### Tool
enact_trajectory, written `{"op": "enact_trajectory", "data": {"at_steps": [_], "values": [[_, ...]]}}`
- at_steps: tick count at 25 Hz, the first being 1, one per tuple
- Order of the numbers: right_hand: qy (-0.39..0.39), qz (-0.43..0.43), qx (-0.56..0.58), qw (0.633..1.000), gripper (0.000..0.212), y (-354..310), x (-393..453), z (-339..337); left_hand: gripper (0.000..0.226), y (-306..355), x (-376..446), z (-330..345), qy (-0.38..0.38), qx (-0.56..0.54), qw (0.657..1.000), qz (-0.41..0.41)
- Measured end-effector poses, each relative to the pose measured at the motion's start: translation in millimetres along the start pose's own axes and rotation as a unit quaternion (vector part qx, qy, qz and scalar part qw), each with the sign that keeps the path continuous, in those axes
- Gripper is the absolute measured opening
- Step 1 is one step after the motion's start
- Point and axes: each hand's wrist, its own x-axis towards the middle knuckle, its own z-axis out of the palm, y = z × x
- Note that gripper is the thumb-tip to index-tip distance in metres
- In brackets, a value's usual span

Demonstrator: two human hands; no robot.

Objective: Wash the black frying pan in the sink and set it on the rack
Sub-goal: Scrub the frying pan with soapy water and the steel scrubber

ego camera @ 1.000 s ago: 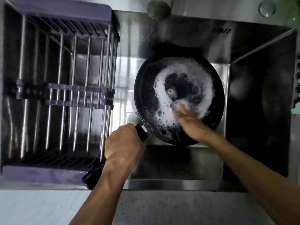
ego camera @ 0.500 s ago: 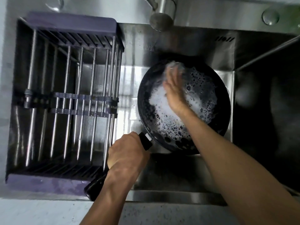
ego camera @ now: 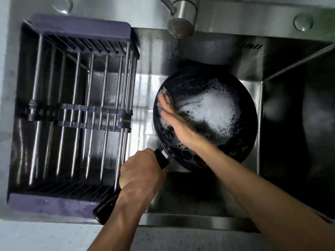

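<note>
Since half a second ago our right hand (ego camera: 174, 120) slid to the soapy frying pan (ego camera: 243, 98)'s left wall, fingers flat on a scrubber, while our left hand (ego camera: 141, 173) grips its handle (ego camera: 162, 158).

- A pale speckled worktop (ego camera: 45, 236) runs along the near edge, meeting a brushed steel rim.
- A steel ledge (ego camera: 235, 17) spans the far edge, carrying a round steel faucet head (ego camera: 178, 27) near its middle.
- Two round capped holes sit in that ledge, one towards the far left corner (ego camera: 63, 5), one towards the far right corner (ego camera: 303, 21).
- Light glares off the steel floor between the rods and the right-hand wall (ego camera: 262, 115); the right side lies in deep shadow.
- A green blur (ego camera: 330, 22) shows at the far right edge.
</note>
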Motion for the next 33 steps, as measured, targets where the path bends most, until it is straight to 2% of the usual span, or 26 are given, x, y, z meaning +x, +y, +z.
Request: {"op": "enact_trajectory", "data": {"at_steps": [2,3,6,8,10,12,14,15,16,18,19,21,22,24,27,29,32,33], "values": [[0.071,0.045,0.019,0.996,0.069,-11,2,-2,0.026,3,0,1,-0.007,-0.001,1.0,-0.003],[0.077,0.05,0.031,0.995,0.07,-8,-5,-3,0.026,4,1,1,-0.008,0.001,1.0,-0.001],[-0.048,0.034,0.004,0.998,0.064,-1,-25,12,0.026,1,0,-2,-0.011,0.005,1.0,-0.003],[-0.037,0.048,-0.012,0.998,0.061,-10,-12,14,0.027,3,0,-1,-0.013,0.009,1.0,-0.003],[-0.033,0.092,0.024,0.995,0.058,-7,-23,0,0.029,3,0,-2,-0.014,0.009,1.0,-0.006],[-0.072,0.123,-0.066,0.988,0.053,13,-71,-10,0.028,4,1,-5,-0.017,0.006,1.0,-0.01],[-0.165,0.174,-0.225,0.945,0.052,38,-124,-21,0.029,5,0,-5,-0.024,0.012,1.0,-0.011],[-0.168,0.212,-0.255,0.928,0.053,42,-136,-29,0.03,4,0,-5,-0.02,0.013,1.0,-0.013],[-0.169,0.23,-0.241,0.928,0.055,42,-136,-38,0.031,5,-1,-4,-0.016,0.012,1.0,-0.014],[-0.183,0.216,-0.212,0.935,0.056,39,-121,-42,0.031,5,1,-1,-0.011,0.016,1.0,-0.016],[-0.204,0.197,-0.274,0.919,0.057,35,-126,-47,0.031,5,1,0,-0.01,0.018,1.0,-0.02],[-0.175,0.191,-0.434,0.863,0.059,35,-147,-65,0.031,4,0,-1,-0.01,0.017,0.999,-0.025],[-0.165,0.202,-0.449,0.855,0.061,35,-160,-76,0.032,5,-1,-1,-0.011,0.016,0.999,-0.027],[-0.192,0.213,-0.412,0.865,0.066,36,-160,-80,0.032,5,1,0,-0.012,0.021,0.999,-0.023],[-0.164,0.201,-0.507,0.822,0.063,39,-152,-88,0.033,5,0,1,-0.011,0.02,0.999,-0.03],[-0.176,0.192,-0.485,0.835,0.064,41,-155,-95,0.033,4,3,1,-0.011,0.023,0.999,-0.032],[-0.155,0.179,-0.554,0.798,0.063,41,-157,-102,0.033,3,2,3,-0.012,0.026,0.999,-0.028],[-0.154,0.167,-0.551,0.803,0.062,42,-156,-104,0.034,4,3,2,-0.009,0.023,0.999,-0.03]]}}
